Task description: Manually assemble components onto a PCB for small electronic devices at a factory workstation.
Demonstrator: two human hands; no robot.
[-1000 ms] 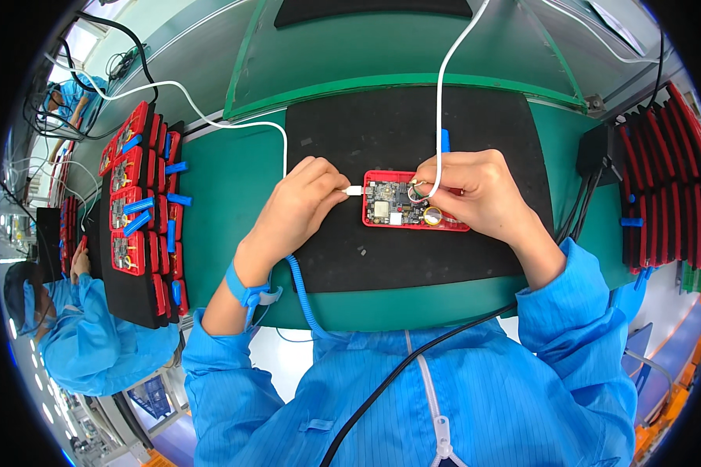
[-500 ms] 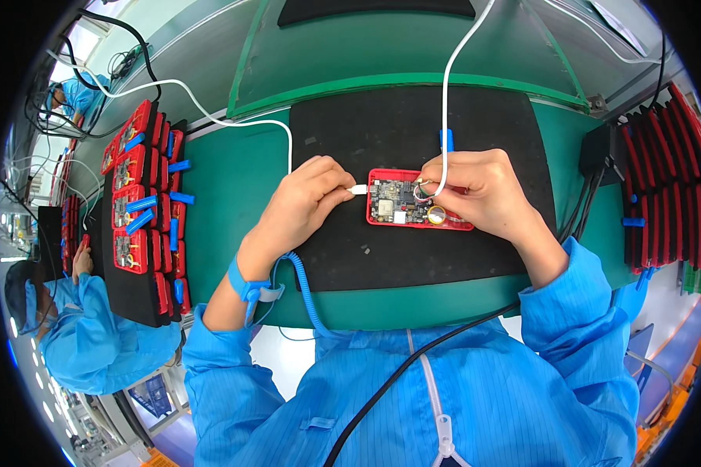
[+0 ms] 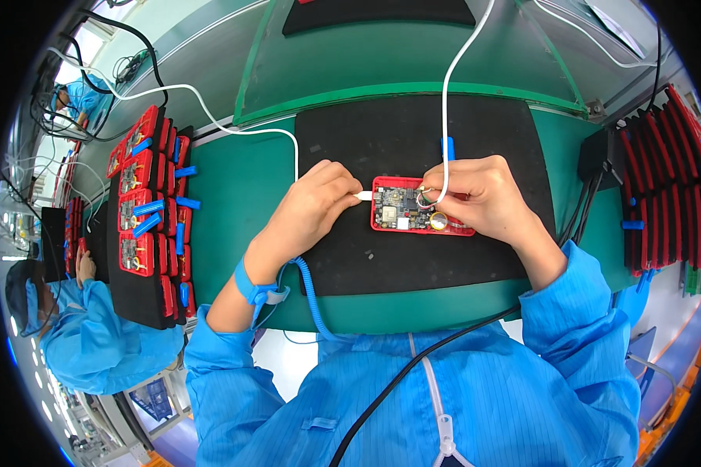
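A red plastic case [image 3: 380, 226] holding a circuit board [image 3: 398, 204] lies on the black mat [image 3: 343, 257]. My left hand [image 3: 319, 198] pinches the white cable plug [image 3: 364, 196] at the case's left end. My right hand [image 3: 479, 192] is closed at the case's right side, its fingertips on the end of a white cable [image 3: 445, 117], where thin coloured wires show over the board. A round coin-like cell [image 3: 438, 221] sits on the board just below those fingertips. Behind my right hand, a blue cylinder [image 3: 448, 148] is partly hidden. A blue wrist strap [image 3: 257, 292] with a coiled cord circles my left wrist.
Black foam racks of red cases [image 3: 137, 210] with blue cylinders stand at the left; another red-and-black stack [image 3: 666, 187] stands at the right beside a black box [image 3: 601, 161]. A green-edged partition [image 3: 405, 90] backs the table. A co-worker [image 3: 93, 335] sits at far left.
The view has shifted slightly, so the mat, racks and case appear a little lower and further right. Both hands keep their grips at the case.
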